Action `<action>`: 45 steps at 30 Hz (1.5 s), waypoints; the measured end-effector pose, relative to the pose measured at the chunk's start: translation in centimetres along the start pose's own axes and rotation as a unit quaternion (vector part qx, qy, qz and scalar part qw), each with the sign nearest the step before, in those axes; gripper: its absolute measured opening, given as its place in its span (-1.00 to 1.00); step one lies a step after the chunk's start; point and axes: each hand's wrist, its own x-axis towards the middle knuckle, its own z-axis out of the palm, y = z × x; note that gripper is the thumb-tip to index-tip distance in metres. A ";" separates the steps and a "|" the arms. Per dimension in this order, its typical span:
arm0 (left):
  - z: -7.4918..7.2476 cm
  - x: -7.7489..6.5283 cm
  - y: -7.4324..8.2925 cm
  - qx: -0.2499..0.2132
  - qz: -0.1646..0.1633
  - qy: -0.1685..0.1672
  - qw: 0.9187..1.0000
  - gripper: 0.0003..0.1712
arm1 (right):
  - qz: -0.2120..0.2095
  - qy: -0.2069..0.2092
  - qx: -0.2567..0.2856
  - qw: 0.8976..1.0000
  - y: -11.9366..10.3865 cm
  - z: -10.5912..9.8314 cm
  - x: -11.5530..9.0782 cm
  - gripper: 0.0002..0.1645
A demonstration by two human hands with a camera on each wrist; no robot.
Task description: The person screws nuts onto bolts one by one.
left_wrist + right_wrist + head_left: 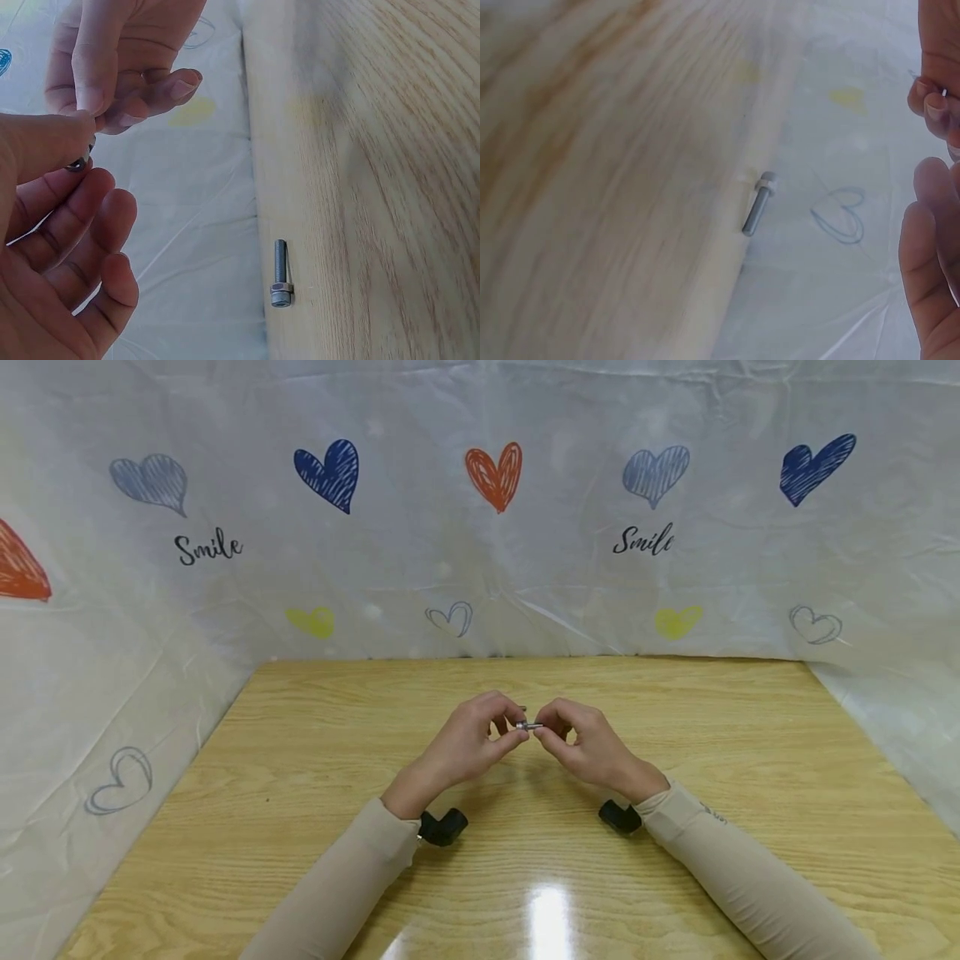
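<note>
Close together above the middle of the table, the left hand and right hand share a small metal bolt. The left thumb and fingers pinch its thicker head end, while the right thumb and fingers pinch the thin shank end. The bolt lies about level between them. Fingers mostly cover it in the left wrist view, where a bit of shiny metal shows. A second bolt with a nut near its head lies on the table beyond the hands; the right wrist view shows this bolt too.
The wood-grain table reaches back to a white sheet printed with hearts and "Smile". More sheeting hangs at the left and right sides. A black wrist device sits at the left wrist, another black device at the right.
</note>
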 end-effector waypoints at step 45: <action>0.0 2.4 -4.0 0.092 -0.062 -0.066 0.992 -0.89 | 0.096 -0.143 -0.111 0.979 2.9 -0.3 3.6 -0.94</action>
